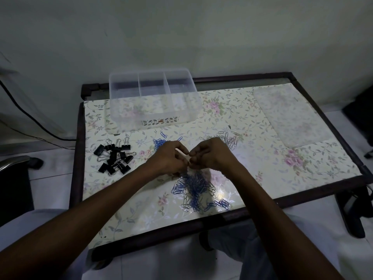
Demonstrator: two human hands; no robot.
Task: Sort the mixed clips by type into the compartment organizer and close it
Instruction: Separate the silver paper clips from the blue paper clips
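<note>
Clear plastic organizer (153,98) at upper centre of frame, open, three compartments side by side, long axis left-right; all three look bare, nothing visible inside. Printed leaf strip on front wall, tiny orange mark in its middle, unreadable. Translucent lid (290,116) flat on table at upper right, well apart from organizer, long axis running toward lower right.

Black binder clips (114,156) heaped left of centre, handles pointing every way. Small blue paper clip pile (159,141) just below organizer, partly hidden by left hand. Silver paper clip pile (227,139) right of that, behind right hand. Mixed blue and silver clip heap (196,188) centre, below both hands, tangled, no single direction.

Left hand (168,158) and right hand (210,154) meeting at fingertips above mixed heap, fingers curled, pinching clips between them; exact clips too small to tell.

Floral-covered table (302,168) with dark frame.
</note>
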